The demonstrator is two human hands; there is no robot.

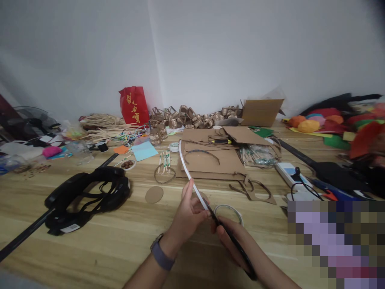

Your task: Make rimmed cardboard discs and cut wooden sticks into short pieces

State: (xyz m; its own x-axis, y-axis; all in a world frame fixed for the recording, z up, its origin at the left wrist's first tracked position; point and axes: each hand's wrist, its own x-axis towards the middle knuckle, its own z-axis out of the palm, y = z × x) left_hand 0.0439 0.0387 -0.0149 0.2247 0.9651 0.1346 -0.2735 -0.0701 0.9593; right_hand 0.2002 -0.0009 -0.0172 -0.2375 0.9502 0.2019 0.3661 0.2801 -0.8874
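A long, narrow white strip (185, 166) curves up and away from my left hand (189, 210), whose fingers are pinched on its lower part. A watch with a purple-grey band is on that wrist. My right hand (233, 237) is closed around a long dark strip (240, 249) that runs on in line with the white one, its curved end reaching past my palm. Whether the two are one piece is unclear. Behind my right hand a pale-rimmed ring (228, 209) lies on the table. A round cardboard disc (154, 194) lies left of my left hand.
Cardboard sheets (210, 160) lie ahead, with cut cardboard strips (254, 189) beside them. A black strapped device (90, 196) rests at left. A power strip (290, 176) is at right. Small woven baskets (192, 118), a red bag (134, 105) and a cardboard box (261, 112) line the wall.
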